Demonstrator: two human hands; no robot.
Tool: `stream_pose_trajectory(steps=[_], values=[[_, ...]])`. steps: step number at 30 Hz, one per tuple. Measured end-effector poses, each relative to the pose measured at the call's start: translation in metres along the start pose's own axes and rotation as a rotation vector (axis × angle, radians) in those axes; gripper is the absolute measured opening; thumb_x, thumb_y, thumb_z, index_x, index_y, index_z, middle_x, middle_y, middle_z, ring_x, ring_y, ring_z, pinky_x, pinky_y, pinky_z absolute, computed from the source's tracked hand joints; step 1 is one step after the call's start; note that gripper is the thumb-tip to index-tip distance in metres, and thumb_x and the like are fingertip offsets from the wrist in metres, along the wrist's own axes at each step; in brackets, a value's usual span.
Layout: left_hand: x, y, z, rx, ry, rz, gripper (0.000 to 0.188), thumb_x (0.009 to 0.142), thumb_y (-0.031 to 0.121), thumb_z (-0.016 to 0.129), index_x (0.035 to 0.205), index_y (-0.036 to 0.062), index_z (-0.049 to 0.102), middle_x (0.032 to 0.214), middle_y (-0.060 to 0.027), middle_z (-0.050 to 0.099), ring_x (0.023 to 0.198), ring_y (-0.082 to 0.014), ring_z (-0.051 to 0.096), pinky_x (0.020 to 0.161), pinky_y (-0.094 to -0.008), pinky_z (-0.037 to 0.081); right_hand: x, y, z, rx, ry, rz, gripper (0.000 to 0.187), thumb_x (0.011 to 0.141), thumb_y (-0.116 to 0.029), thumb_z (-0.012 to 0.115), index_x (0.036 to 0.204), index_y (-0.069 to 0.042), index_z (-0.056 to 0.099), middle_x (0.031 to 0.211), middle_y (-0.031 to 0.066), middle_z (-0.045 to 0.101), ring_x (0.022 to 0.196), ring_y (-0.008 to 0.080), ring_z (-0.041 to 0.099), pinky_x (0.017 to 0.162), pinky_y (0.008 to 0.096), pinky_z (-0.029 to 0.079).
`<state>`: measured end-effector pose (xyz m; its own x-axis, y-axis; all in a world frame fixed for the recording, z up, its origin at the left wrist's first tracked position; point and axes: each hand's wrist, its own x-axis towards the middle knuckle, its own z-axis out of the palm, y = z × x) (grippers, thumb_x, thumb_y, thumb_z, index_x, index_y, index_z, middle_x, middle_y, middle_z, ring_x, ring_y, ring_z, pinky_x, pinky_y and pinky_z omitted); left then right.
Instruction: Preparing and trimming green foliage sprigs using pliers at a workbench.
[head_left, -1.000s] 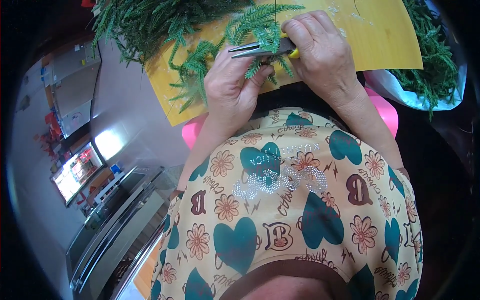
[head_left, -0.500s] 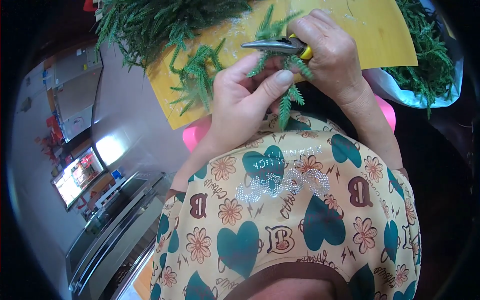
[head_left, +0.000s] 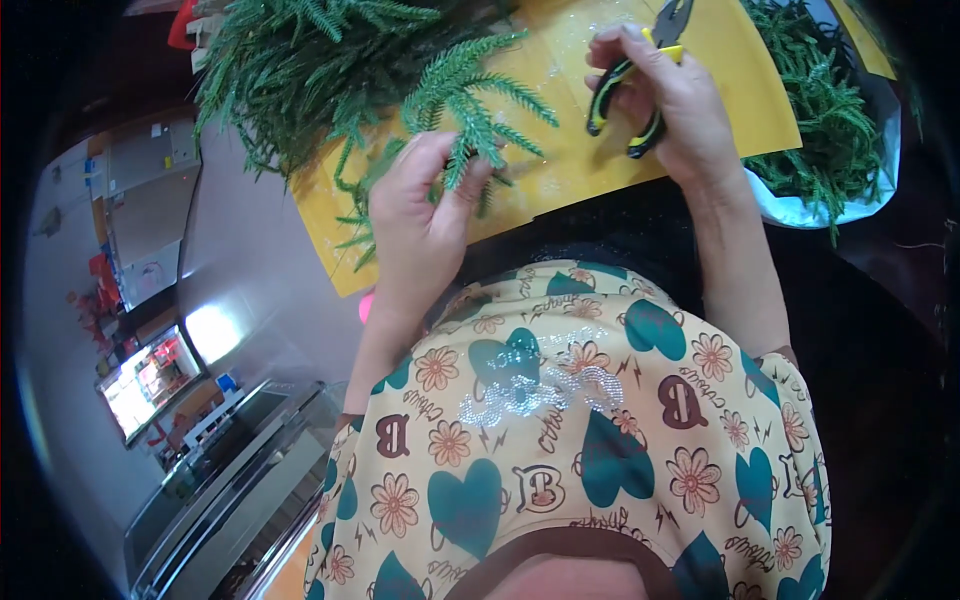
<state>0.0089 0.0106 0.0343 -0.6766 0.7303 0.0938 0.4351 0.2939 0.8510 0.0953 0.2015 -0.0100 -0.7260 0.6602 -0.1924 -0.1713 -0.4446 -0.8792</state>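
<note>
Pinched in the fingers of my left hand (head_left: 420,200) is a green artificial pine sprig (head_left: 470,105), its needled tips fanning out over the yellow work surface (head_left: 560,185). My right hand (head_left: 690,115) grips a pair of pliers (head_left: 640,85) with yellow-and-black handles. The jaws of the pliers point away from me and stand apart from the sprig. Beyond my left hand lies a large heap of similar green sprigs (head_left: 300,80), and the left hand partly hides some greenery on the surface beneath it.
At the right, a white bag (head_left: 880,185) holds more green sprigs (head_left: 815,120). Small pale bits lie scattered on the yellow surface. A pink edge (head_left: 366,306) shows below it at the left. A long glass-topped case (head_left: 230,480) stands off to the left.
My hands have moved apart. The pliers have come away from the sprig and turned to point away from me. The left hand has carried the sprig left, toward the heap.
</note>
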Motion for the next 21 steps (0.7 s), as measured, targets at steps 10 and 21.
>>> stream_pose_trajectory(steps=[10,21], values=[[0.037,-0.024,0.019,0.461,0.009,0.403,0.012,0.072,0.001,0.064,0.082,0.0017,0.057,0.075,-0.0090,0.058,0.071,-0.0250,0.057,0.065,-0.0310,0.044,-0.008,0.007,0.000,-0.200,-0.172,0.058,0.028,0.090,-0.030,0.052,0.102,-0.006,0.060,0.060,-0.0030,0.043,0.047,0.0033,0.037,0.043,0.0182,0.030],[0.048,-0.036,0.033,0.453,0.088,0.459,0.015,0.071,0.003,0.063,0.084,0.0075,0.058,0.077,-0.0066,0.060,0.073,-0.0234,0.058,0.069,-0.0343,0.041,-0.008,0.004,0.008,0.191,-0.131,0.267,0.032,0.094,-0.024,0.044,0.113,-0.001,0.053,0.067,0.0028,0.053,0.046,0.0043,0.038,0.040,0.0169,0.033]])
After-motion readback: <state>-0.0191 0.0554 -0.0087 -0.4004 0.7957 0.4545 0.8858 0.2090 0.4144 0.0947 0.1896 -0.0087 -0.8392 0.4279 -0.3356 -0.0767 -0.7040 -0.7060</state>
